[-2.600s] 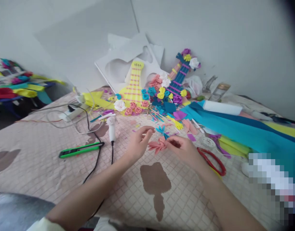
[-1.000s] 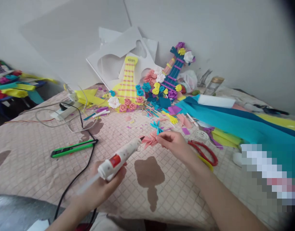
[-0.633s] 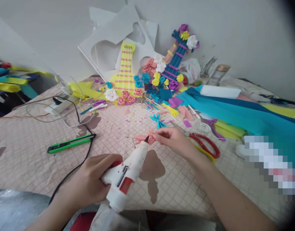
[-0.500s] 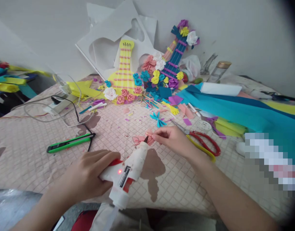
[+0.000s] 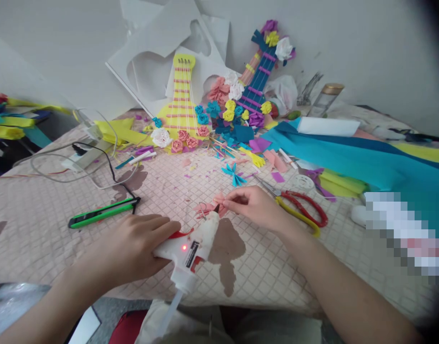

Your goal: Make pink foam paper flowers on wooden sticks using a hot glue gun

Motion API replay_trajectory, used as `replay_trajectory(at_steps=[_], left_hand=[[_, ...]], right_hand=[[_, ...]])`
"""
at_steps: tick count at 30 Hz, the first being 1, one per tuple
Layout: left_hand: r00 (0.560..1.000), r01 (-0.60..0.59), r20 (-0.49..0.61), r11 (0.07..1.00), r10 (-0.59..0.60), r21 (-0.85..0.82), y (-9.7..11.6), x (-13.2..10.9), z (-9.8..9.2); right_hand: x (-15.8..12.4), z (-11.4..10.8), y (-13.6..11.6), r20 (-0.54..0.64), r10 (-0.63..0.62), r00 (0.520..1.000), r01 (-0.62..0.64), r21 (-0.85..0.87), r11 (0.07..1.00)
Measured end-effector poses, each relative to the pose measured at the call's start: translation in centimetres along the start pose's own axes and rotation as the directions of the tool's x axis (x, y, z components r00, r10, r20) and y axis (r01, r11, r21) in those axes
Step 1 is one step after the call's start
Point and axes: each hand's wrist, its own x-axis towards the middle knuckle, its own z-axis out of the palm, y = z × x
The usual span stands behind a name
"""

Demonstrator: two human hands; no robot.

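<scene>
My left hand (image 5: 142,248) is closed around the handle of a white glue gun (image 5: 191,246), whose small red light is lit. A clear glue stick (image 5: 171,308) sticks out of its rear end. The gun's dark nozzle meets a pink crepe paper bow (image 5: 219,199) on the tablecloth. My right hand (image 5: 250,205) pinches the right side of that bow between thumb and fingertips. Just beyond the bow lies a blue paper bow (image 5: 234,175). Part of the pink paper is hidden behind the nozzle and my fingers.
A green box cutter (image 5: 103,213) lies left, beside a black cord and a power strip (image 5: 74,161). Red-and-yellow-handled scissors (image 5: 301,210) rest near my right forearm. Behind stand a yellow paper guitar (image 5: 183,105) and a blue one (image 5: 258,86), with paper scraps before them.
The glue gun has tilted slightly, its rear moving right and up a little. The nozzle stays at the pink bow, and my right hand keeps its pinch. The whole view has shifted slightly.
</scene>
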Motion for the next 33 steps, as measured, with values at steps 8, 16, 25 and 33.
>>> replay_trajectory(at_steps=[8,16,25,33], left_hand=[[0.997,-0.019,0.076,0.999,0.017,0.032,0.08,0.20,0.11],[0.995,-0.018,0.101,0.998,0.012,0.055,0.38,0.67,0.04],[0.994,-0.003,0.112,0.999,-0.003,0.050,0.33,0.63,0.35],[0.989,0.033,0.146,0.999,-0.037,0.028,0.28,0.47,0.38]], right_hand=[[-0.02,0.04,0.10,0.001,0.008,1.000,-0.008,0.006,1.000],[0.01,0.02,0.18,-0.002,0.008,1.000,-0.008,0.006,1.000],[0.05,0.12,0.23,0.054,0.011,0.998,-0.014,0.061,0.998],[0.01,0.19,0.22,0.077,0.004,0.997,-0.012,0.104,0.994]])
